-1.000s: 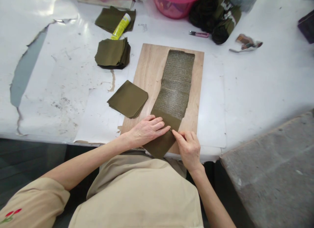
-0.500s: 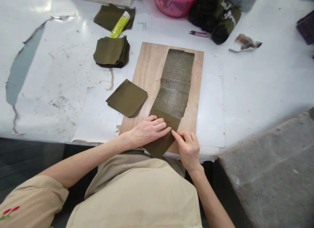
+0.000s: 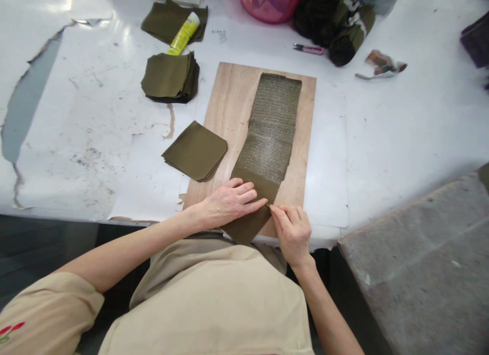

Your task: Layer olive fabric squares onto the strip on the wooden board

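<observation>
A long olive strip with a glittery textured face lies along a wooden board. At the strip's near end sits a plain olive fabric square. My left hand lies flat on that square, fingers stretched out and pressing it down. My right hand is beside it on the right, thumb and forefinger pinched at the square's right edge where it meets the strip. The two hands almost touch.
A loose stack of olive squares lies left of the board, a thicker stack behind it, and a yellow glue tube on more fabric. A pink basket, pink snips and dark fabric rolls stand at the back. A grey slab is at the right.
My right hand's fingers have closed from a flat point into a pinch on the square's edge. The left hand has stayed put; the view has shifted slightly.
</observation>
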`<control>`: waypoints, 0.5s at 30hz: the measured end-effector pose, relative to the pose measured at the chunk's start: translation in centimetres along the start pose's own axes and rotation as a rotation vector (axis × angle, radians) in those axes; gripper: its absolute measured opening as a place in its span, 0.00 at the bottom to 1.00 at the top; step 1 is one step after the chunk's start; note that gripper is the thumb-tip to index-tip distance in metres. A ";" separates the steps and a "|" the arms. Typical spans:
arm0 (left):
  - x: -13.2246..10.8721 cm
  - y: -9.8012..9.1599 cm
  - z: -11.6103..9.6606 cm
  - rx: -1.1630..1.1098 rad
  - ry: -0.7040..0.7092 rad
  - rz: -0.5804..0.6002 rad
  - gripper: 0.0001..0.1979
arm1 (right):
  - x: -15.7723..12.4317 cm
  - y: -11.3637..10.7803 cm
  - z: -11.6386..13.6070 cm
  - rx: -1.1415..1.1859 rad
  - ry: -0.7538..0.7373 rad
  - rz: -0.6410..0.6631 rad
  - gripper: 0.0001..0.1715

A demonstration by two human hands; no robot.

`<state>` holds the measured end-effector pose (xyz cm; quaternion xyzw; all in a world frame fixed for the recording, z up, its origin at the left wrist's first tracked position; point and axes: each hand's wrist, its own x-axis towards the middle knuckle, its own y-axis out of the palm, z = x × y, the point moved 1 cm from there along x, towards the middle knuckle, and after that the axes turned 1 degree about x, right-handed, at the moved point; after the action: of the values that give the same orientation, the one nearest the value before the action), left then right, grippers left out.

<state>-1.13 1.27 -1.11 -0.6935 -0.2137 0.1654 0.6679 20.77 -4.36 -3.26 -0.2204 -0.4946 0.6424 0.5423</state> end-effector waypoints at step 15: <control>0.4 -0.1 -0.5 0.047 0.009 -0.003 0.18 | -0.3 -0.1 -0.1 -0.045 -0.039 0.003 0.16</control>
<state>-0.58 1.07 -0.98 -0.6779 -0.2080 0.1661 0.6852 20.99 -4.65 -3.31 -0.2206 -0.5189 0.6364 0.5263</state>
